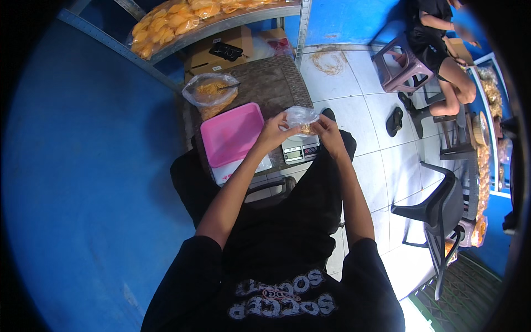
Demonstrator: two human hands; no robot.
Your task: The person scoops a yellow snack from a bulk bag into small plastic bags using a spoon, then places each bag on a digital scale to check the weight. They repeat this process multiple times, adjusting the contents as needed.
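Both my left hand [274, 132] and my right hand [329, 132] grip a small clear plastic bag [301, 117] by its two sides. Some golden-brown snack pieces lie in the bottom of the bag. It is over a white digital kitchen scale [302, 152], whose display reading is too small to tell; whether the bag rests on the scale is hidden. Left of the scale lies a pink plastic tray [233, 135], partly on top of a white packet [226, 173] with red print. Behind the tray stands a larger open plastic bag [211, 97] of yellow snack bits, with a dark-handled utensil in it.
These things stand on a low brown table [269, 81]. Cardboard boxes [232, 45] sit behind it, below a metal shelf [226, 31] with bagged chips [174, 23]. To the right are a black chair [439, 203], a sandal [394, 121] and a person [439, 54] on a plastic stool [400, 66].
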